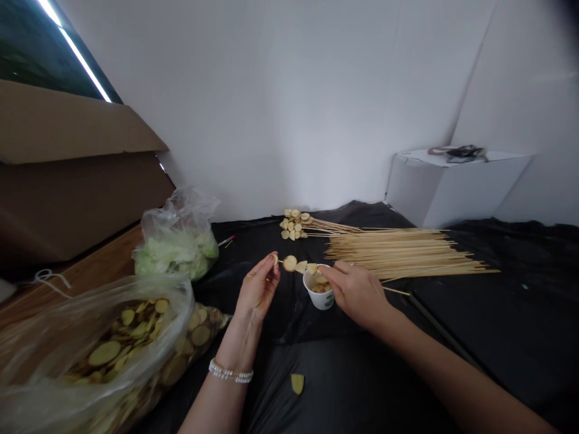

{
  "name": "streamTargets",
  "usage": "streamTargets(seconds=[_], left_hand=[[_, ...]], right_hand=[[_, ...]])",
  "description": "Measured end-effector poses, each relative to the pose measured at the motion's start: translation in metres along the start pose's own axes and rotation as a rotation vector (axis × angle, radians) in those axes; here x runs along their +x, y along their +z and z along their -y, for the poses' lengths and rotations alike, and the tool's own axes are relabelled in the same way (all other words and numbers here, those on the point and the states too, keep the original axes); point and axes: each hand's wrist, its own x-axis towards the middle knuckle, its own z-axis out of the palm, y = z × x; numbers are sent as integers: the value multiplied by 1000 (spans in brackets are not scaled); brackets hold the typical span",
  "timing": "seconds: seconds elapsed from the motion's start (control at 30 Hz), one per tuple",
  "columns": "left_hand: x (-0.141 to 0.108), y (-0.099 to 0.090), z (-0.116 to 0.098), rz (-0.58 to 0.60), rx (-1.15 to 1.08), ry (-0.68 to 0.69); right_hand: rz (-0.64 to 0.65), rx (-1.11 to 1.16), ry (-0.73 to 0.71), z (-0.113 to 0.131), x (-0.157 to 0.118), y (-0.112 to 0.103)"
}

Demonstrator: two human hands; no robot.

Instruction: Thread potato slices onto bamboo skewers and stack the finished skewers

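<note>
- Our left hand (257,287) pinches the skewer (280,261) near its tip, slices (290,263) threaded just beside our fingers.
- Our right hand (356,294) closes around the skewer farther along, above the cup (318,296).

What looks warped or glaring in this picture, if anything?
In the head view, a bright strip of light glares at top left, the top right corner darkens, the wide lens stretches the right forearm, and the bamboo skewers look fairly sharp.

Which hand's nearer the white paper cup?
Right. The right hand reaches over the rim of the white paper cup from its right side; the left hand is apart from it, off to the cup's left.
</note>
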Motion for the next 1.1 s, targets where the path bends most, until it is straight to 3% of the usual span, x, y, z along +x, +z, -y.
streamTargets(seconds=[0.13,0.33,0.7,1.1], left_hand=[[-2,1,-3,21,36,8],[0,0,-13,-54,-40,11],[0,0,-4,4,-16,-51],[0,-2,0,-5,119,109]], right_hand=[[-9,-21,-8,1,0,0],[-47,14,7,0,0,2],[-30,6,3,0,0,2],[-74,-77,-50,1,-3,4]])
